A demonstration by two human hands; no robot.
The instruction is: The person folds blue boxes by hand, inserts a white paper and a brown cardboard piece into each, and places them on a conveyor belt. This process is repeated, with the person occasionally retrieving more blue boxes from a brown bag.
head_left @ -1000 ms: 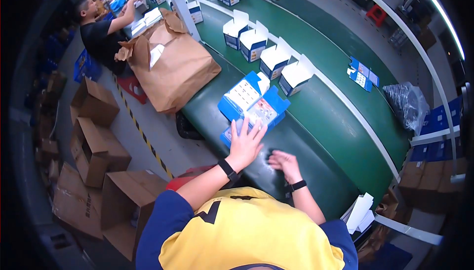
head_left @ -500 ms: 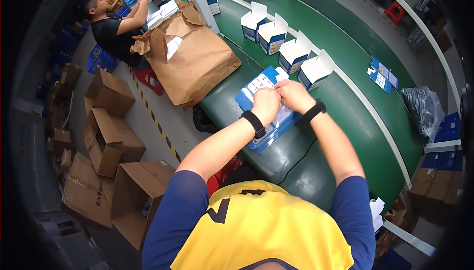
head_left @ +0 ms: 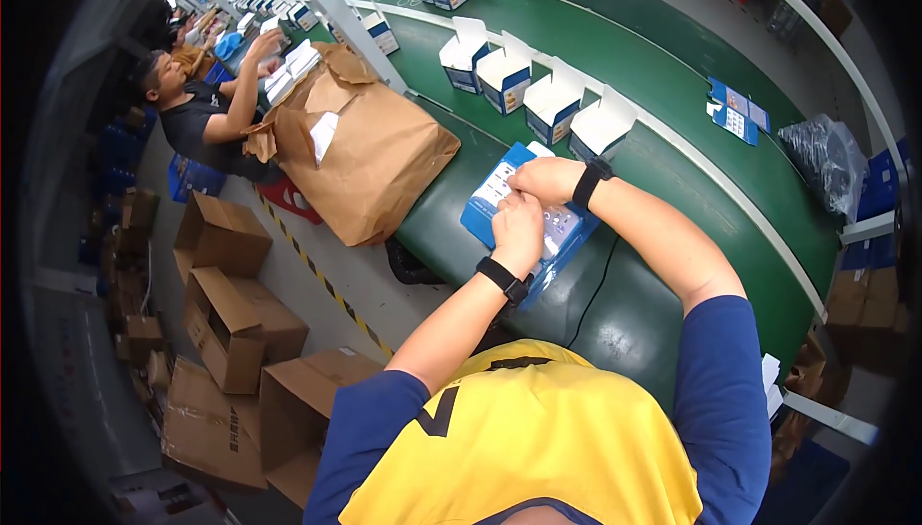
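A pile of flat blue-and-white printed cartons (head_left: 485,206) lies on the near green work surface in front of me. My left hand (head_left: 519,234) is over its middle, fingers curled in and pressed together. Just beyond, my right hand (head_left: 547,181) reaches in from the right, fingers bent down and closed beside the left fingertips. Whatever the fingers pinch is hidden by the hands. Black bands circle both wrists. Past the pile stands a row of blue-and-white boxes with raised white flaps, the nearest box (head_left: 600,126) close to my right hand.
A large brown paper bag (head_left: 370,155) stands left of the pile, with a co-worker (head_left: 206,117) behind it. Open cardboard boxes (head_left: 245,323) are on the floor at left. A black cable (head_left: 597,290) crosses the surface. Flat printed card (head_left: 738,110) lies on the far right belt.
My right hand has moved left across the pile, and its forearm now slants more. My left hand sits slightly nearer to me. The whole view has shifted; the co-worker's arm is raised.
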